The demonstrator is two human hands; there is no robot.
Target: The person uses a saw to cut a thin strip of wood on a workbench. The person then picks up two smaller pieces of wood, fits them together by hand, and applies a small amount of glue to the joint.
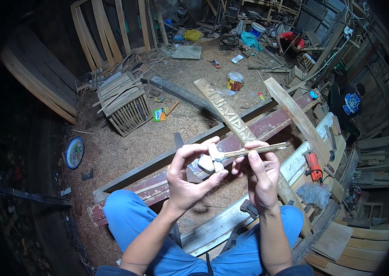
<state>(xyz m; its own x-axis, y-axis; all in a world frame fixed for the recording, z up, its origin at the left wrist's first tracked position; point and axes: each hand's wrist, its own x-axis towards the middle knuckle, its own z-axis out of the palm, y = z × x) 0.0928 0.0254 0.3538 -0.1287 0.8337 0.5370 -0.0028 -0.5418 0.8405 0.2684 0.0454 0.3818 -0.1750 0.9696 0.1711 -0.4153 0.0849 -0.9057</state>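
We see the left hand (186, 177) curled shut on a small pale block (211, 162), pinched between thumb and fingers, its edge pressed to the near end of a thin bamboo strip (254, 150). The right hand (260, 174) grips that strip tight, just beside the left, the strip running out rightward above a carved wooden plank (224, 112).

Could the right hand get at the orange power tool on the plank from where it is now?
Probably not right away: the right hand is pinching a thin wooden stick, though nothing visibly blocks the way to the orange power tool.
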